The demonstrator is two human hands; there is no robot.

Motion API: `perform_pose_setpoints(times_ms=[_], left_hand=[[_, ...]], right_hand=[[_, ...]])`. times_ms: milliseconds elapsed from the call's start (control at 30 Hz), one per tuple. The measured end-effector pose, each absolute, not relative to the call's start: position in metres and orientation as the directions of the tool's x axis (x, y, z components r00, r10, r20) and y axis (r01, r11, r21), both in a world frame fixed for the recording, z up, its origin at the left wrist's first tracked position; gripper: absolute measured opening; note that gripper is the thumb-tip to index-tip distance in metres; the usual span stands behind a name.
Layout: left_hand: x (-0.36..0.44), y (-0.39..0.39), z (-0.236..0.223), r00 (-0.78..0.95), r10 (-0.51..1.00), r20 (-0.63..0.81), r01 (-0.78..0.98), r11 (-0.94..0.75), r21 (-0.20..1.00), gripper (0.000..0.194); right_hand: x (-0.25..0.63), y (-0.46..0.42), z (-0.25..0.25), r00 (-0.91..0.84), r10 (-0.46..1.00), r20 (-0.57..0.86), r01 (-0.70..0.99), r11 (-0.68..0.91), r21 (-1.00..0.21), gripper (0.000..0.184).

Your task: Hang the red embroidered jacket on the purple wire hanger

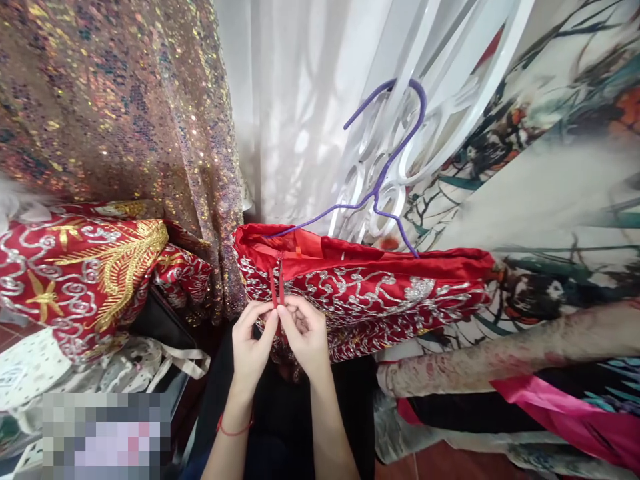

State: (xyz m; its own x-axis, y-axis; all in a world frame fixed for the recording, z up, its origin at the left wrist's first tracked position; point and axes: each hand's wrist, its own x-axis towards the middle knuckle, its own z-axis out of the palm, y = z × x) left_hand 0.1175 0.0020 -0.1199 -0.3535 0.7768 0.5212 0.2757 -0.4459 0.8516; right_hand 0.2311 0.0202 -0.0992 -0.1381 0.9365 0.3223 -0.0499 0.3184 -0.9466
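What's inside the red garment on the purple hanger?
The purple hanger dips into its opening, and red lining shows. The deeper interior is hidden behind the embroidered front.

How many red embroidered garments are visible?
2: one garment at the purple hanger, by the left hand and right hand; the gold-patterned garment at far left. More may be hidden.

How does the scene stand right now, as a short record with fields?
Left hand: pinching red strips
Right hand: pinching the strips, beside the left hand
Work: red embroidered garment, silver patterning outside
Hanger: purple hanger, lower ends at the garment's opening
Image left: red-and-gold embroidered cloth, sequined fabric
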Motion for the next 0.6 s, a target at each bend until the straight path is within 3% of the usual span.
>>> perform_pose_setpoints(times_ms=[133, 233, 433, 600], left_hand=[[0.113, 0.0, -0.123, -0.452, 0.773, 0.446, 0.279, -0.352, 0.893, 0.017], [0.108, 0.001, -0.127, -0.441, 0.788, 0.429, 0.268, -0.341, 0.901, 0.018], [0.1, -0.002, -0.129, -0.271, 0.828, 0.492, 0.258, -0.429, 0.865, 0.024], [0.101, -0.006, -0.124, -0.279, 0.811, 0.514, 0.23, -0.464, 0.856, 0.032]], right_hand=[[0.234, 0.014, -0.096, -0.035, 0.898, 0.439, 0.055, 0.44, -0.896, 0.019], [0.237, 0.013, -0.096, -0.075, 0.86, 0.505, 0.116, 0.511, -0.852, 0.022], [0.231, 0.019, -0.105, -0.163, 0.869, 0.467, 0.001, 0.474, -0.881, 0.015], [0.227, 0.014, -0.108, -0.129, 0.878, 0.461, 0.036, 0.469, -0.883, 0.012]])
